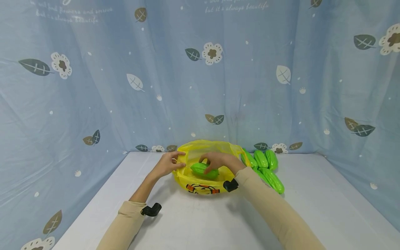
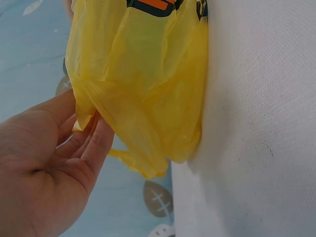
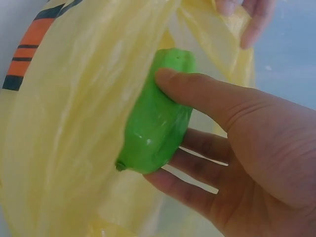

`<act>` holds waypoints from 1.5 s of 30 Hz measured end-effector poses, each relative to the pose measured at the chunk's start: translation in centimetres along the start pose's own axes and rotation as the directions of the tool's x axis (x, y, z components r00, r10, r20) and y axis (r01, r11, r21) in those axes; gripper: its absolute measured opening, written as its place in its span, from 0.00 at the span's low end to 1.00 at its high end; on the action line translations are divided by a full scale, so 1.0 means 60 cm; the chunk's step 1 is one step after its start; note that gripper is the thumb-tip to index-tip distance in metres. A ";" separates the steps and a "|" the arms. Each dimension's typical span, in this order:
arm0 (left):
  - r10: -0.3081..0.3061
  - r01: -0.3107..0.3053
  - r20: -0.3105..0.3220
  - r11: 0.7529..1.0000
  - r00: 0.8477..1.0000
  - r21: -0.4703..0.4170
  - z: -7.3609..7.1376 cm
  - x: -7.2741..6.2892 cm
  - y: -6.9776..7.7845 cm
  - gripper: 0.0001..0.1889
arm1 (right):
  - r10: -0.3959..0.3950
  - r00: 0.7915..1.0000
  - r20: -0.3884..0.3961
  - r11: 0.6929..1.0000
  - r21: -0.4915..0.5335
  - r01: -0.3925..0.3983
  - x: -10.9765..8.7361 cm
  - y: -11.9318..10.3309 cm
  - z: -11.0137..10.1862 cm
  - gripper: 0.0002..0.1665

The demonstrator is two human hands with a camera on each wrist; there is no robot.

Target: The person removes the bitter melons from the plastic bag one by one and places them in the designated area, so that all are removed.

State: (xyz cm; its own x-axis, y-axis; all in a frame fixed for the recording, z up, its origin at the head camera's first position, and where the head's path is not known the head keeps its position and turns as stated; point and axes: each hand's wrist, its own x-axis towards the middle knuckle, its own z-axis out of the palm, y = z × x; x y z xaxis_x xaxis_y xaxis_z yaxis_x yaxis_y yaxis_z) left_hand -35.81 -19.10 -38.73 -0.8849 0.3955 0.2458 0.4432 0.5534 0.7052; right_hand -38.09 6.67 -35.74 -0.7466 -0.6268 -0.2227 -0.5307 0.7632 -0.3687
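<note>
A yellow plastic bag with an orange and black print stands on the white table, its mouth spread wide. My left hand grips the bag's left rim; in the left wrist view, the fingers of that hand go behind a fold of the plastic. Inside the mouth, my right hand holds a shiny green ridged toy fruit. The right wrist view shows the thumb on one side of this fruit and the fingers of the right hand on the other.
Several more green ridged toy fruits lie in a cluster to the right of the bag, partly behind its edge. A blue curtain with leaves and flowers hangs round the back and sides of the white table.
</note>
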 end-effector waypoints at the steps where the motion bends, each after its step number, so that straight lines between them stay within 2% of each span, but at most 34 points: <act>1: 0.002 -0.002 0.000 1.000 1.000 0.001 0.000 0.000 0.000 0.26 | -0.004 1.000 -0.003 1.000 -0.003 0.004 -0.001 0.001 -0.001 0.32; 18: 0.007 -0.007 0.004 1.000 1.000 0.003 0.000 0.000 0.001 0.26 | -0.086 0.996 -0.033 0.995 0.047 0.087 -0.043 0.007 -0.016 0.31; 27: 0.004 -0.004 -0.001 1.000 1.000 0.009 0.001 0.001 0.003 0.25 | -0.071 0.995 -0.067 0.994 0.076 0.076 -0.069 0.013 -0.018 0.33; 33: 0.000 0.000 -0.004 1.000 1.000 0.012 0.001 0.001 0.002 0.25 | -0.092 0.990 -0.103 0.992 0.079 0.101 -0.088 0.015 -0.019 0.33; 38: 0.004 -0.004 -0.009 1.000 1.000 0.020 0.001 0.001 0.001 0.25 | -0.110 0.986 -0.124 0.991 0.066 0.119 -0.106 0.016 -0.024 0.34; 45: 0.003 -0.003 -0.014 0.999 1.000 0.042 0.001 0.002 0.001 0.25 | -0.088 0.985 -0.152 0.995 0.037 0.095 -0.125 0.018 -0.028 0.35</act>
State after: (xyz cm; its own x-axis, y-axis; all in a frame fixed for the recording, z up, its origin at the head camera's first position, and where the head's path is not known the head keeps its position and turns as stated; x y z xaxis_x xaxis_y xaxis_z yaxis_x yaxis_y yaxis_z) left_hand -35.86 -18.99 -38.68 -0.8854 0.3873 0.2571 0.4512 0.5828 0.6758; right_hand -33.73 12.49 -32.95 -0.7491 -0.6606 -0.0500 -0.5837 0.6939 -0.4216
